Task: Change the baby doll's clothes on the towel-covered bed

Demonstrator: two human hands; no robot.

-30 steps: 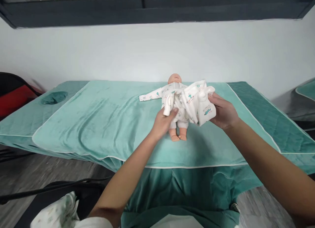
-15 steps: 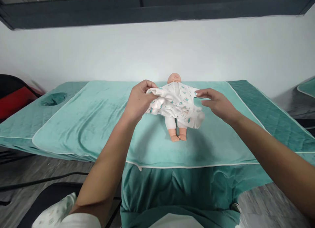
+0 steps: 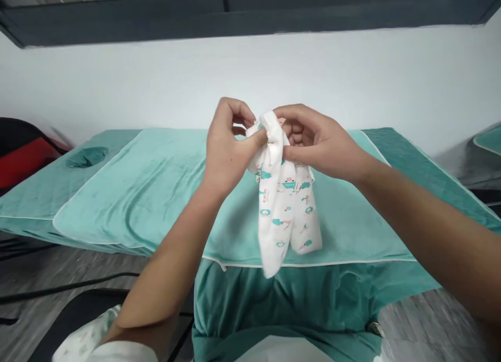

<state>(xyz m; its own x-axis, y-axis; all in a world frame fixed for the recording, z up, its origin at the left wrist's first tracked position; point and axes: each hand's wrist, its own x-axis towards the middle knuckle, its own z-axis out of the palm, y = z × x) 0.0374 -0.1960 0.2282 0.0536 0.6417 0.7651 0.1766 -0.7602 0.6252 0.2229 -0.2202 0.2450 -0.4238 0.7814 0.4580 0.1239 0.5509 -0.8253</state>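
White baby pants (image 3: pixel 289 205) with a teal and pink print hang between my hands, both legs pointing down toward me. My left hand (image 3: pixel 233 143) pinches the gathered waistband on its left side, thumb in front. On the other side, my right hand (image 3: pixel 317 140) grips the waistband between thumb and curled fingers. Behind the pants and hands, the baby doll is almost wholly hidden.
A teal cover (image 3: pixel 164 195) with white piping lies over the massage bed (image 3: pixel 35 200), which has a face hole at the left. Printed cloth (image 3: pixel 84 333) rests on a black chair (image 3: pixel 74 312) at lower left. A white wall (image 3: pixel 156 85) stands behind the bed.
The pants have been lifted off the doll toward me and now hang upright. My right hand has moved left and taken hold of the waistband; my left hand has risen slightly.
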